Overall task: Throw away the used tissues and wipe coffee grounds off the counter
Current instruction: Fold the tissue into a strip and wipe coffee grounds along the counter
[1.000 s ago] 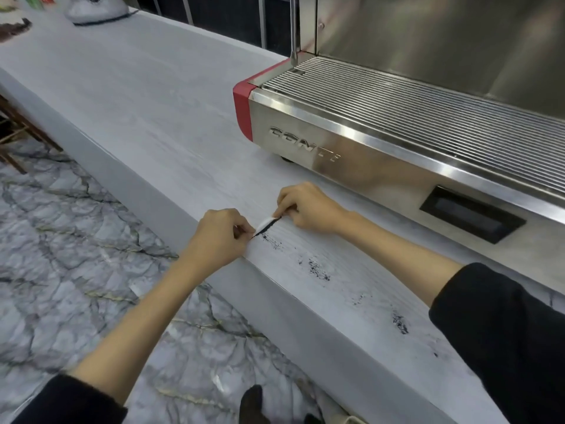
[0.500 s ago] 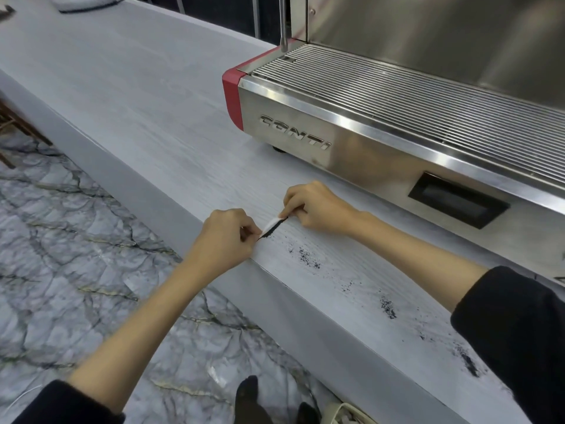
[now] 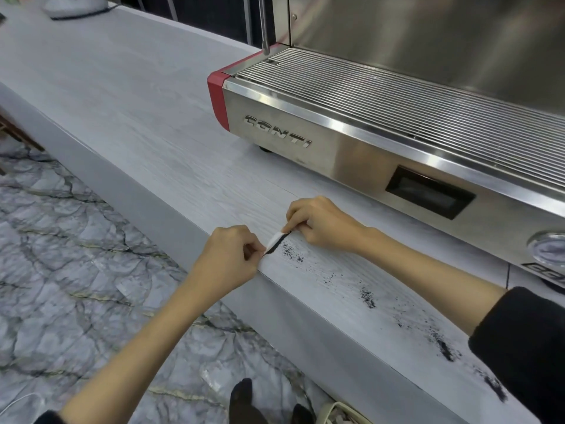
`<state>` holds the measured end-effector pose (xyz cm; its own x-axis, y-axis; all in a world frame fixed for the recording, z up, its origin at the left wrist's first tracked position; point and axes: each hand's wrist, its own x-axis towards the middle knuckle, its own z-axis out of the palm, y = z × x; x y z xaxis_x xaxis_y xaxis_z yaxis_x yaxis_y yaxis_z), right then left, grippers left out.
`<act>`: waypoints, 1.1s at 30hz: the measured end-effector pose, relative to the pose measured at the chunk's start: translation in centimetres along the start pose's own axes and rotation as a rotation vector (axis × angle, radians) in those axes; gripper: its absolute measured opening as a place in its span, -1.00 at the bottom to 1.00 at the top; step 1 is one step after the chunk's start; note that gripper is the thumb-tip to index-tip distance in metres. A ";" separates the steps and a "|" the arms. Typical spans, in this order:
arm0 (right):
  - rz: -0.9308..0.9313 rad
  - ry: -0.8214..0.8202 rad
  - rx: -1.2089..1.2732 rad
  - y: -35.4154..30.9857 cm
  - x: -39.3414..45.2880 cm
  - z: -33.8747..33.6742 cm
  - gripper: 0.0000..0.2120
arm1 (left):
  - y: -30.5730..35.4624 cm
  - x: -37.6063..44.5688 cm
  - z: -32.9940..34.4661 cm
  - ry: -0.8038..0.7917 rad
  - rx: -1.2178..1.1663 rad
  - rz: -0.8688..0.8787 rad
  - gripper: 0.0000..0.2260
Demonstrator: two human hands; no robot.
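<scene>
A small white tissue strip (image 3: 276, 241), dark with grounds along its lower edge, is stretched between two hands at the front edge of the pale grey wood-grain counter (image 3: 146, 117). The left hand (image 3: 227, 260) pinches its near end right at the edge; the right hand (image 3: 316, 223) pinches the far end, resting on the counter. Black coffee grounds (image 3: 292, 252) lie just beside the strip, with more patches scattered along the front edge toward the right. A stainless-steel espresso machine with a red corner (image 3: 351, 139) stands behind the hands. Grey marbled floor (image 3: 76, 270) lies below.
</scene>
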<state>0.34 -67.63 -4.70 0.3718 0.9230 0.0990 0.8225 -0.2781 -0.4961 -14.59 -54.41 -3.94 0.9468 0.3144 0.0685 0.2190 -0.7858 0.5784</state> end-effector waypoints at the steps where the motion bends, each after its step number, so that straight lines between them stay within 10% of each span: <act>1: 0.000 0.000 -0.002 0.0 -0.4 -0.1 -0.73 | 0.2 -0.2 0.2 0.000 -0.006 0.004 -0.92; 33: 0.071 0.051 0.025 0.8 -2.6 -0.9 -0.74 | 1.6 0.8 0.5 -0.055 0.036 -0.032 -0.92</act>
<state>0.43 -70.49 -4.56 0.4508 0.8863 0.1062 0.7823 -0.3350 -0.5251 -13.37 -55.71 -3.41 0.9506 0.3105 0.0054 0.2565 -0.7949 0.5499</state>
